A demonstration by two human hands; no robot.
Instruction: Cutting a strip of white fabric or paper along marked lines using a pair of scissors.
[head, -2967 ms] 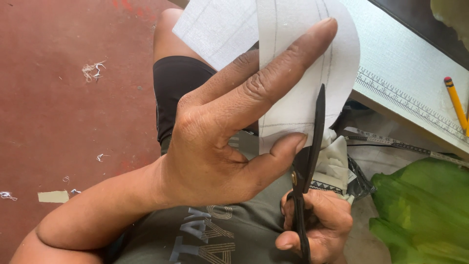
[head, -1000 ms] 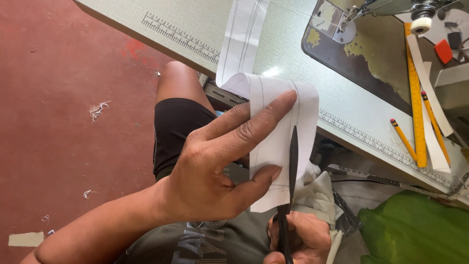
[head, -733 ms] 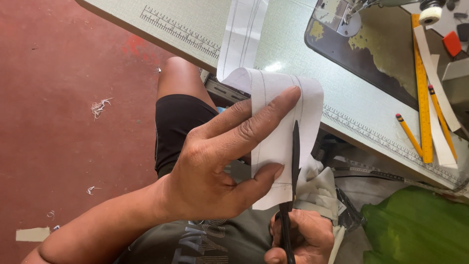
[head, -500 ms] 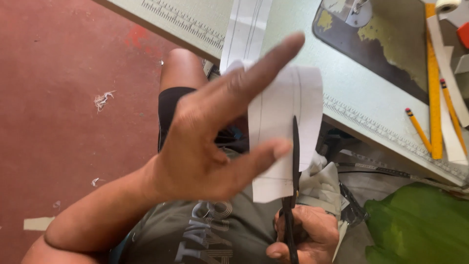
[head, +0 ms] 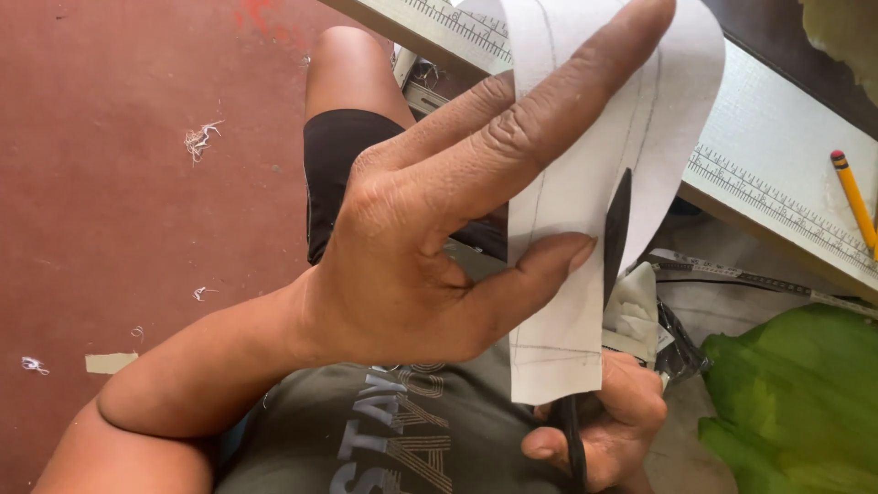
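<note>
A: What is different now?

B: The left hand and the paper look much bigger and fill more of the view. The fingers, spread wide a moment ago, lie on the paper again.

A: And the scissors?

B: The blade reaches farther up the paper.

A: What about the table?

B: The sewing machine and yellow ruler are gone from view. Only one pencil shows.

left hand pinches white paper strip — right hand works black scissors into it.
</note>
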